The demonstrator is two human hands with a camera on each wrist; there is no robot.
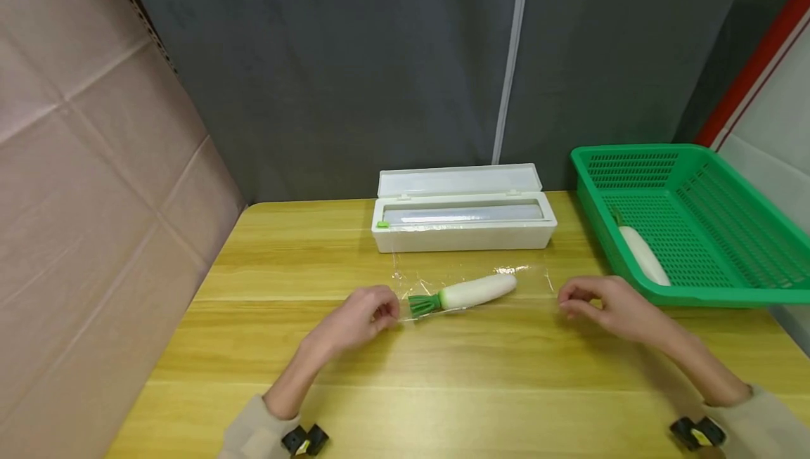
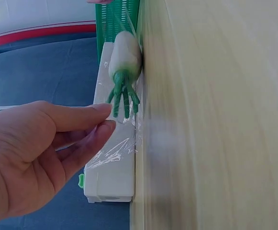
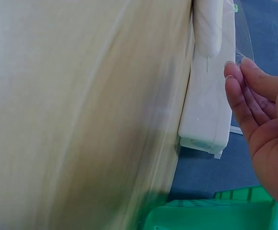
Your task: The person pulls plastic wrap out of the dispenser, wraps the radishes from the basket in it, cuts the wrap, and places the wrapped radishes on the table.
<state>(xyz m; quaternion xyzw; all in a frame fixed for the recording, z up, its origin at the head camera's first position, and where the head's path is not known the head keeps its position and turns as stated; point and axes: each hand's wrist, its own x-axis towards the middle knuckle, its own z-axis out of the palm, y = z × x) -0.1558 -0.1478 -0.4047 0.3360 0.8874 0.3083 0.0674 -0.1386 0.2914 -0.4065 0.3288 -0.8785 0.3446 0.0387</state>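
Note:
A white radish [image 1: 477, 292] with cut green stalks lies on a sheet of clear cling film [image 2: 111, 157], its stalks toward the left. At the stalk end, my left hand [image 1: 363, 315] pinches the film's near left corner between thumb and fingers. My right hand [image 1: 607, 304], past the radish's pale tip, pinches the right edge of the film with thumb and fingertips. Behind the radish stands a white cling film dispenser [image 1: 465, 237], its lid raised and the roll showing inside. The film runs from the dispenser's front toward both hands.
At the right, a green plastic basket [image 1: 696, 296] holds another white radish [image 1: 644, 255]. A small green slider [image 1: 382, 224] sits at the dispenser's left end. Beyond the wooden table [image 1: 443, 410] hangs a dark grey curtain [image 1: 348, 79], and a pale wall [image 1: 82, 234] borders the left.

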